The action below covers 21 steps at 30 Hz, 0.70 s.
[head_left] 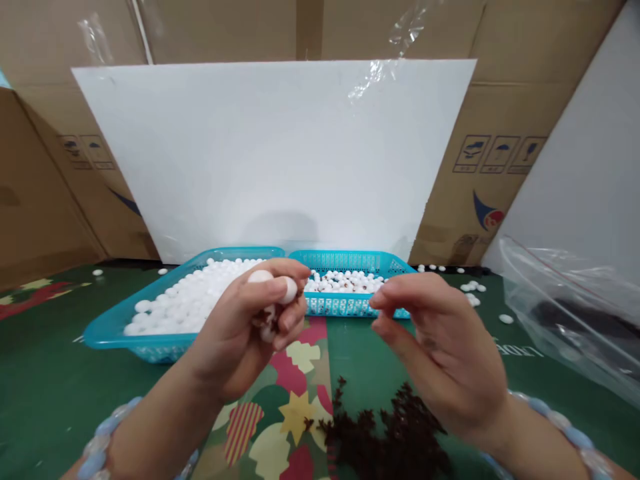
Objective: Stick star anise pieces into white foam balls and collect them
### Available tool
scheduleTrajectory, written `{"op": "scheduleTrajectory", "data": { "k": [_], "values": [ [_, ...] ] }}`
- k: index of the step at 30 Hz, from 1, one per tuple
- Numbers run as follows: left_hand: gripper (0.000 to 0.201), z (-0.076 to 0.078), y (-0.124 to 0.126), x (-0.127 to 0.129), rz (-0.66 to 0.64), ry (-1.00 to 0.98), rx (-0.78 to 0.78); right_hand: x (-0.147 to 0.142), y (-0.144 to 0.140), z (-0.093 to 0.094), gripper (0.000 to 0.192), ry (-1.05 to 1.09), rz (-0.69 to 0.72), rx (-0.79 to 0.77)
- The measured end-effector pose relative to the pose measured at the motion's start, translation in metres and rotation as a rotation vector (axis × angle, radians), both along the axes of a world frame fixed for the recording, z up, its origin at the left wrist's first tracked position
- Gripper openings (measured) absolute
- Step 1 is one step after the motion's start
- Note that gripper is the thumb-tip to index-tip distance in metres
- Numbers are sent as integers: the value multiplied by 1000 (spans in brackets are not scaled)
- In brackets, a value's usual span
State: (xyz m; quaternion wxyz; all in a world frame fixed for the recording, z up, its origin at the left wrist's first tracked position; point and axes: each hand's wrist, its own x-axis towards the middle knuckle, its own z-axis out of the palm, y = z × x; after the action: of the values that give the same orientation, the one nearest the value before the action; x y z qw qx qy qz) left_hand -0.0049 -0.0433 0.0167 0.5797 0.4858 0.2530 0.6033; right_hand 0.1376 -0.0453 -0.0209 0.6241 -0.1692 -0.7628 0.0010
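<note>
My left hand (255, 320) is closed around several small white balls (287, 290), one pinched near the thumb and others held in the curled fingers. Bits of dark brown show among the balls in the palm. To the right, my right hand (435, 340) is raised with thumb and index finger brought close in a pinch; whatever lies at their tips is too small to make out. Below it on the table lies a pile of dark brown, twiggy pieces (390, 440). A blue basket (145, 341) full of white balls stands behind my left hand.
A second blue basket (350, 305), behind and between the hands, holds white balls with brown specks. Loose white balls (470, 287) lie at the right, beside a clear plastic bag (565, 307) with dark contents. A white board (280, 153) leans against cardboard (525, 100) at the back.
</note>
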Motion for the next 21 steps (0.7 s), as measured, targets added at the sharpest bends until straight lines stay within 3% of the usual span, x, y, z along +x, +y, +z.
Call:
{"op": "scheduleTrajectory", "data": {
  "k": [9, 21],
  "values": [
    [10, 8, 2, -12, 65, -161, 63, -1, -6, 5, 34, -99, 3, 28],
    [34, 14, 7, -30, 181, -272, 291, 2, -5, 2, 34, -237, -90, 79]
  ]
}}
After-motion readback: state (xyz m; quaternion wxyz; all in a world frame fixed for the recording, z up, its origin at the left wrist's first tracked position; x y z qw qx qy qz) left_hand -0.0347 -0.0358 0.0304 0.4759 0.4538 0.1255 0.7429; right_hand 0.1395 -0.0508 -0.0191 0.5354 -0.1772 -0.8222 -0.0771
